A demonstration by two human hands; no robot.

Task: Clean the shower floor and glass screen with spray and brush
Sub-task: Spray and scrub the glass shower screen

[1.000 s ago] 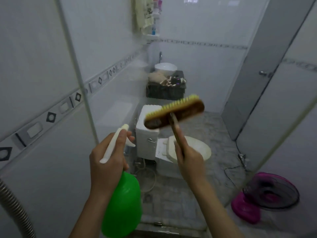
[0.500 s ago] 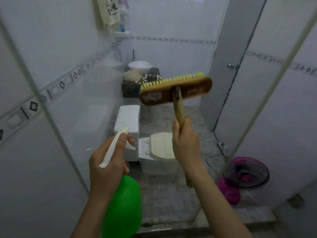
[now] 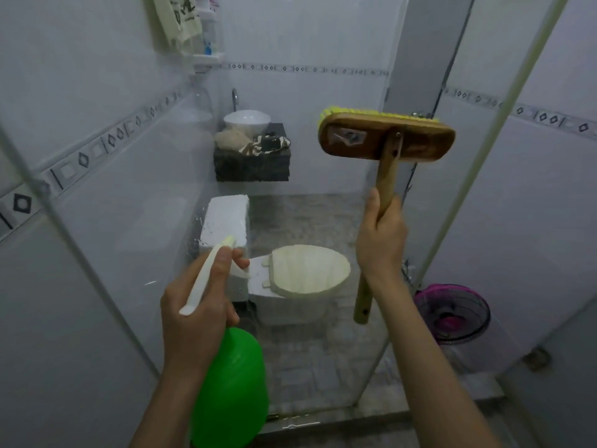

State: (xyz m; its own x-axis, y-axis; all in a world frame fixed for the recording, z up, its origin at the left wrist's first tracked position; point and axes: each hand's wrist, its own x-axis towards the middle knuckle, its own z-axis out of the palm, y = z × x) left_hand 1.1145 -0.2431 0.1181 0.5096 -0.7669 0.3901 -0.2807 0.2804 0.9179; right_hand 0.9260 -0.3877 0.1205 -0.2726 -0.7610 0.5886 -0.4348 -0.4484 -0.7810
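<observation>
Brush [image 3: 386, 137] raised against glass screen [image 3: 307, 205], right hand [image 3: 381, 240] gripping handle; left hand [image 3: 197, 305] grips green spray bottle [image 3: 231, 389].

no legible text, sticker [image 3: 349, 137] on brush [image 3: 420, 142] back blurred; dark print on towel [image 3: 179, 19] unreadable

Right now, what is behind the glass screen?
Through the glass screen: a toilet with closed lid, its tank, and a dark counter with a white basin. The green spray bottle and the brush hide what lies behind them.
</observation>
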